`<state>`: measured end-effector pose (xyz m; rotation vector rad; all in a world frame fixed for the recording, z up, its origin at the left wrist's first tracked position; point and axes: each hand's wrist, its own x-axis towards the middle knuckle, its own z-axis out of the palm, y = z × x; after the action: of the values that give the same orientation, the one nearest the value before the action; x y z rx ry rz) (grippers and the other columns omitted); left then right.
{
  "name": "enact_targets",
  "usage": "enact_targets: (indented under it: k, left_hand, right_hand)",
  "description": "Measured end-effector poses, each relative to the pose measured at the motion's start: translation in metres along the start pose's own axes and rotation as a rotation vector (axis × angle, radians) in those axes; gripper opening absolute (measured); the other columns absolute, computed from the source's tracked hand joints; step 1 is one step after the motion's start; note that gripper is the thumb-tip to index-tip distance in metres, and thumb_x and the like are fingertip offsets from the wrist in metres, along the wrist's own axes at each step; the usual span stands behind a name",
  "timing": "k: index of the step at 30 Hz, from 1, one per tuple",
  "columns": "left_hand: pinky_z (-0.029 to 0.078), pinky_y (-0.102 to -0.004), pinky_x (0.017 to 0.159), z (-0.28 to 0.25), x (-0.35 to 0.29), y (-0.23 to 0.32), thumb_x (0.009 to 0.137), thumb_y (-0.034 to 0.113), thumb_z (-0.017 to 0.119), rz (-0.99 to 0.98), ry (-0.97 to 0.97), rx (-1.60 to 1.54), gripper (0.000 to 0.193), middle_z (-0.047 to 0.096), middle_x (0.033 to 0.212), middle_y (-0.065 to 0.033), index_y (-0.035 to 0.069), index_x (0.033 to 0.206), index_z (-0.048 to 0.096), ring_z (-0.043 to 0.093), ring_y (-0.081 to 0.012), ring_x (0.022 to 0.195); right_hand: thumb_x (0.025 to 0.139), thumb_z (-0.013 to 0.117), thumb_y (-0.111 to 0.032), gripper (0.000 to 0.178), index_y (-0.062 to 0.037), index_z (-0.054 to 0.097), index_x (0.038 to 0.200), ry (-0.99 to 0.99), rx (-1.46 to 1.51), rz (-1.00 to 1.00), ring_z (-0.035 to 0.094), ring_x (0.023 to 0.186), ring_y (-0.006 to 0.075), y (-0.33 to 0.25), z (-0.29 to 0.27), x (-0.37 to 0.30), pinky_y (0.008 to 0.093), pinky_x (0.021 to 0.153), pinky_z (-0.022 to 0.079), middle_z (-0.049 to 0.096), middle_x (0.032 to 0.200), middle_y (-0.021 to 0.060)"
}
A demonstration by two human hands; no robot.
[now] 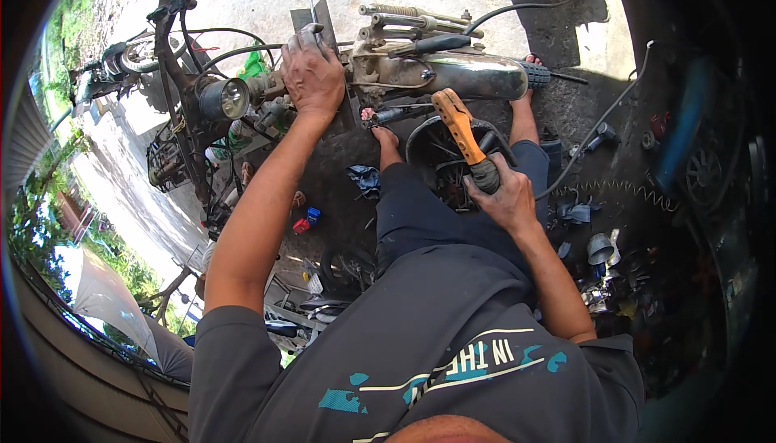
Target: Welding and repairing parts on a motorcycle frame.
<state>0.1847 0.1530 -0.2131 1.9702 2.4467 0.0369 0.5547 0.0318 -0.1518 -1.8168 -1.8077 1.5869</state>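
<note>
My left hand (311,78) is closed over a flat dark metal plate (323,16) at the front of a motorcycle, back of the hand upward. A thin metal rod (313,5) sticks out beyond its fingers, whose tips are hidden. In my right hand (509,194) is an orange welding electrode holder (457,124), gripped by its dark wrapped end and pointing up and left. A grey cable (594,132) runs off from beside this hand. Between the hands lie the front fork tubes (412,18) and the shiny front mudguard (477,76).
The motorcycle's round headlight (233,99) and bare frame (168,55) are left of my left arm. A black bowl-like part (428,148) sits between my legs. Parts, a metal cup (600,249) and a coiled wire (630,192) litter the floor at right. Another person is partly visible behind the motorcycle.
</note>
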Motion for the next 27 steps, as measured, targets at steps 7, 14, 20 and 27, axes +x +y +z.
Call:
enact_targets:
  k: [7,14,20,27]
  left_hand:
    - [0.045,-0.0531,0.115,-0.0003,-0.0008,-0.0007,0.103,0.019,0.056,-0.021,-0.028,0.002,0.035,0.067,0.125,-0.0249,-0.002,0.130,0.063,0.063,-0.0445,0.120]
    - [0.045,-0.0540,0.115,-0.0013,0.0004,-0.0018,0.104,0.021,0.055,-0.001,-0.017,0.018,0.036,0.067,0.125,-0.0269,-0.004,0.128,0.064,0.064,-0.0457,0.119]
    - [0.043,-0.0526,0.118,-0.0012,0.0010,0.0016,0.104,0.021,0.055,-0.028,-0.071,-0.006,0.038,0.066,0.129,-0.0253,-0.003,0.132,0.062,0.062,-0.0439,0.124]
    - [0.043,-0.0526,0.118,0.0051,-0.0010,-0.0054,0.103,0.021,0.055,-0.013,-0.016,0.062,0.037,0.066,0.127,-0.0244,-0.002,0.131,0.062,0.062,-0.0432,0.123]
  right_hand:
    - [0.084,0.089,-0.033,0.051,-0.0065,0.063,0.119,-0.007,-0.016,-0.029,0.076,0.085,0.0450,-0.0040,0.0001,-0.0007,0.0517,0.071,0.061,0.077,0.089,0.0229]
    - [0.083,0.090,-0.032,0.050,-0.0074,0.063,0.117,-0.009,-0.033,-0.059,0.076,0.085,0.0440,-0.0093,-0.0015,-0.0035,0.0519,0.071,0.061,0.077,0.089,0.0208]
    - [0.083,0.090,-0.032,0.050,-0.0068,0.064,0.115,-0.010,-0.020,-0.036,0.076,0.085,0.0448,-0.0064,-0.0031,-0.0033,0.0519,0.071,0.061,0.077,0.088,0.0213]
    - [0.084,0.090,-0.033,0.049,-0.0066,0.064,0.116,-0.022,-0.006,-0.036,0.076,0.085,0.0450,-0.0056,-0.0034,-0.0012,0.0526,0.072,0.061,0.077,0.089,0.0220]
